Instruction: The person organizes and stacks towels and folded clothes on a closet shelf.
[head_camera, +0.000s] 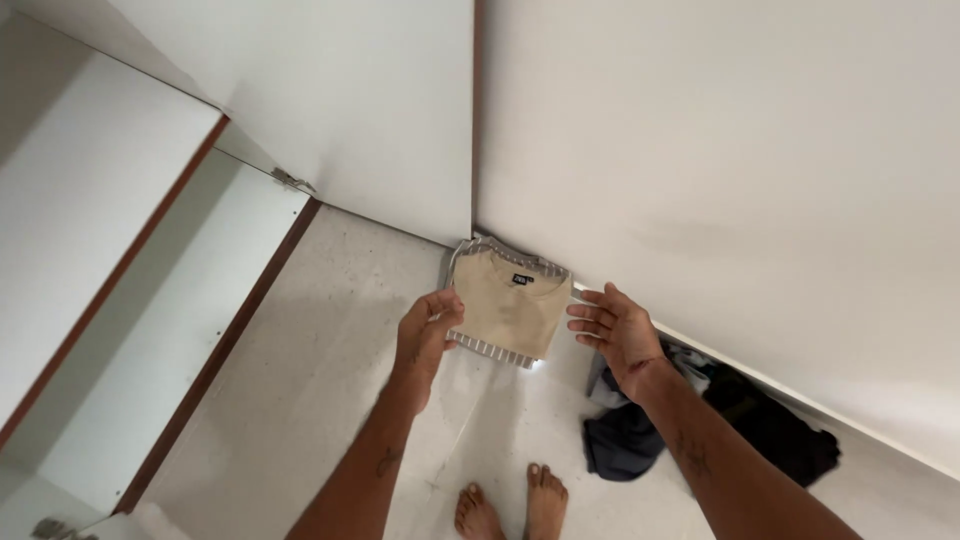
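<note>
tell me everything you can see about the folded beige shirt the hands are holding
The folded beige shirt is a neat, roughly square bundle of soft-looking knit fabric, with a small dark label at the neck. It lies on top of a folded white and grey striped garment, whose edges show around it. The stack is held up in the air in front of the white cupboard doors, above the pale floor. The left hand grips its left edge; the right hand is open at its right edge.

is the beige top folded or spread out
Folded. The beige top forms a compact rectangle on a striped garment, held between the left hand and right hand.
</note>
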